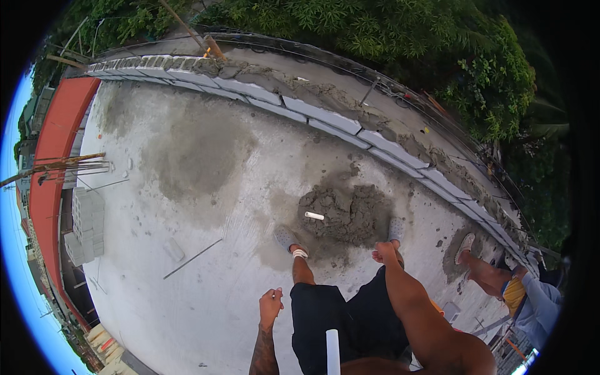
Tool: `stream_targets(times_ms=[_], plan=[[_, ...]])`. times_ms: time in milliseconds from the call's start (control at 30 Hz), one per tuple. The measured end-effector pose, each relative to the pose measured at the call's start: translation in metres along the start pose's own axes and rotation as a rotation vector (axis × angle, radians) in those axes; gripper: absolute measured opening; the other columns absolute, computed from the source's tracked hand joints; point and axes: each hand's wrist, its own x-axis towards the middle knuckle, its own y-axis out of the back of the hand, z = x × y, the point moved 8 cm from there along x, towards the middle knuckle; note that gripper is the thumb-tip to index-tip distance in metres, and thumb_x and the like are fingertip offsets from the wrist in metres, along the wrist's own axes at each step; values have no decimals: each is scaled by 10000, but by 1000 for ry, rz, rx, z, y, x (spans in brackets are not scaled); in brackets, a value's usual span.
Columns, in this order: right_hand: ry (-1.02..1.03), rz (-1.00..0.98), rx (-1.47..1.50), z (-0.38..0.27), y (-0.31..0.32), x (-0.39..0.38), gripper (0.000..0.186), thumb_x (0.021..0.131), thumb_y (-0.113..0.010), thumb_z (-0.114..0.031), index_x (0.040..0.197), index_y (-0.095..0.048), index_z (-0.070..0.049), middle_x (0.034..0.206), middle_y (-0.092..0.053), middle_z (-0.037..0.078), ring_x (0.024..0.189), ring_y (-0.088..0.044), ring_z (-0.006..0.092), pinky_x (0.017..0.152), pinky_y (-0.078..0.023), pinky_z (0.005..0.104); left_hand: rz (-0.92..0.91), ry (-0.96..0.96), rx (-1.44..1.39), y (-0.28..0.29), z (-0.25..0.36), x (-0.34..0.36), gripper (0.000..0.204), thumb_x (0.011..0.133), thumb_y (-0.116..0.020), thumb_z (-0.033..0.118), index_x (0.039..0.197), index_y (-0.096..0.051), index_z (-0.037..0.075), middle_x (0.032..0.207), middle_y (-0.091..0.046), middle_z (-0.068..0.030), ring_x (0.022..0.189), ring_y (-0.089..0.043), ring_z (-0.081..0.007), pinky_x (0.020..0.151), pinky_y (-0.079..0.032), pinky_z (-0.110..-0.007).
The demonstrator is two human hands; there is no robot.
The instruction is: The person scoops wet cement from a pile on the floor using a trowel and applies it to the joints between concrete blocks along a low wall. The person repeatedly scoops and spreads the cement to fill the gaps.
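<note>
My left hand hangs beside my dark shorts, fingers curled around something small that I cannot make out. My right hand is closed in front of my right leg; whether it holds anything is hidden. A heap of wet grey mortar lies on the concrete just beyond my feet in perforated grey clogs. A short white tube sits on the mortar. Another white strip or tube shows at the lower middle, near my body.
A low block wall topped with rough mortar curves across, trees behind. Another person is at the right beside it. Stacked blocks, steel rods, a loose block and a red roof are at the left.
</note>
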Motion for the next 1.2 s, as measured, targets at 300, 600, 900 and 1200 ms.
stream_targets(times_ms=[300,600,900,1200], plan=[[34,22,312,-71,-282,110,717,892,-609,-619,1207,-587,24,1146,-599,216,915,-636,310,766,-550,439,-247,0,2,-87,-29,68,379,1005,-564,298,842,-641,-35,582,-598,-112,507,-590,-161,509,-444,-311],[-224,-246,1480,-76,-366,161,234,958,-568,-151,1067,-485,38,911,-538,162,738,-603,274,634,-559,428,-351,-253,197,-208,-67,125,267,971,-622,249,889,-635,-5,640,-664,-138,603,-679,-202,578,-493,-345],[312,-532,341,140,-48,171,384,953,-623,-375,1032,-590,-1,727,-594,64,637,-625,162,551,-518,361,-731,-68,676,-343,-61,115,329,981,-589,376,996,-641,52,662,-687,-105,651,-707,-260,635,-525,-362],[452,311,-627,238,224,404,414,844,-628,-350,1052,-676,6,945,-690,285,955,-678,433,822,-541,500,-802,-245,835,-434,-104,157,309,978,-584,391,983,-608,83,713,-693,-136,716,-699,-363,651,-535,-467]])
